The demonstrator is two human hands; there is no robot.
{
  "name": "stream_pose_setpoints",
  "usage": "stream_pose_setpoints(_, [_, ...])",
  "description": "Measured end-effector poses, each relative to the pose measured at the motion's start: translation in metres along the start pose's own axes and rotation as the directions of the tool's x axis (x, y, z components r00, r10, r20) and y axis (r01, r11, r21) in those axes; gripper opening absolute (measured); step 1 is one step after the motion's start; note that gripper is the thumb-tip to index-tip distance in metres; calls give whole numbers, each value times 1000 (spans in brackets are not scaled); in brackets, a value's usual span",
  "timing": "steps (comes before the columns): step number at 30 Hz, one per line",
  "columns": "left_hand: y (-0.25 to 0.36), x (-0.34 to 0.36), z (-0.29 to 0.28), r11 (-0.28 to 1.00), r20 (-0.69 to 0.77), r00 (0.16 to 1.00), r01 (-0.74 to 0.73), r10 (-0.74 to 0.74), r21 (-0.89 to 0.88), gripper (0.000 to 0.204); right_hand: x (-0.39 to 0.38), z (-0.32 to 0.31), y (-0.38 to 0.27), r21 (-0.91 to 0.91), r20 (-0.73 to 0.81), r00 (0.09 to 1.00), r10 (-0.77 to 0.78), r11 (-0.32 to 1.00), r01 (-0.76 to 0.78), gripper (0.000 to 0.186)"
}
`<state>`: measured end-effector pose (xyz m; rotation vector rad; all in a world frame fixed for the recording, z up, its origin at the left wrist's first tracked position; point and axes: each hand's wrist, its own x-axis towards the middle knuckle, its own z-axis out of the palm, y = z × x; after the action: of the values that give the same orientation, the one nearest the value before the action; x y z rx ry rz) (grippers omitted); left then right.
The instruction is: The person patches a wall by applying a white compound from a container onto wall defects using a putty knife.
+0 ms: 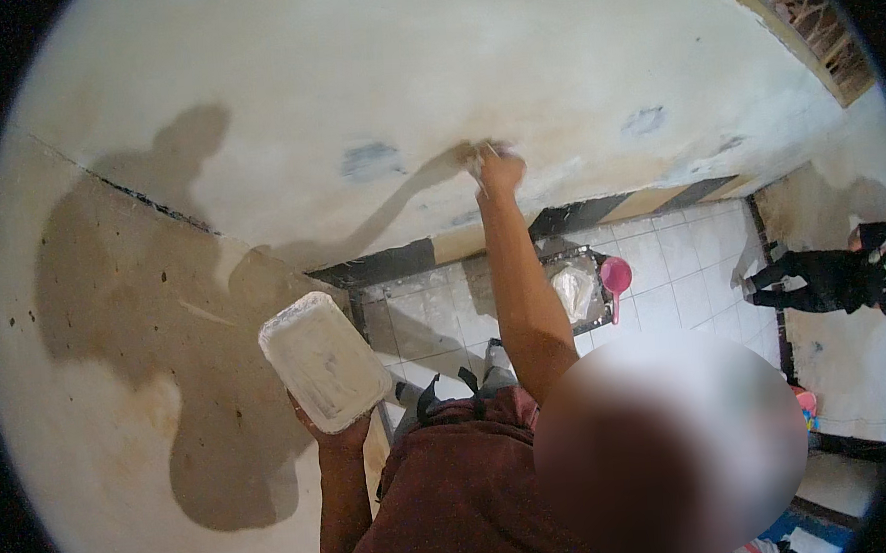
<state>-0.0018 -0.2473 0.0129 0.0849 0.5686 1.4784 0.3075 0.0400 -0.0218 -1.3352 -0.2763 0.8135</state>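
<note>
My left hand (333,432) holds up a shallow rectangular tray (325,363) from underneath, at the lower left. The tray's inside is smeared with whitish paste, and most of my fingers are hidden below it. My right arm stretches forward to the pale wall (552,60). There my right hand (500,171) is closed close against the surface; a thin pale edge shows by the fingers, but blur hides what it belongs to. Grey smeared patches (372,161) mark the wall on both sides of this hand.
A black-and-tan skirting band (451,244) runs along the wall's foot above white floor tiles (652,255). On the floor lie a pale plastic bag (574,290) and a pink dipper (615,275). Another person (824,277) in dark clothes stands at the right. A blurred oval covers the lower right.
</note>
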Motion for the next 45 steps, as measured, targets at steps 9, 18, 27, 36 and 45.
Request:
stream_pose_setpoints(9, [4, -2, -3, 1000, 3, 1000, 27, -27, 16, 72, -59, -25, 10, -214, 122, 972, -199, 952, 221, 12])
stream_pose_setpoints(18, [5, -5, -2, 998, 45, 997, 60, -61, 31, 75, -72, 4, 6, -538, 489, 787, -376, 579, 612, 35])
stream_pose_setpoints(27, [10, -6, -10, 994, 17, 996, 84, -85, 70, 76, -43, -111, 36, -783, 233, 740, -631, 330, 528, 35])
stream_pose_setpoints(36, [9, -13, -20, 995, -76, 994, 81, -76, 61, 77, 75, -88, -44, -835, 182, 698, -693, 266, 481, 26])
stream_pose_setpoints(45, [10, -16, -15, 998, -162, 985, 65, -62, 12, 76, -64, -38, 114, -574, 511, 644, -570, 331, 749, 17])
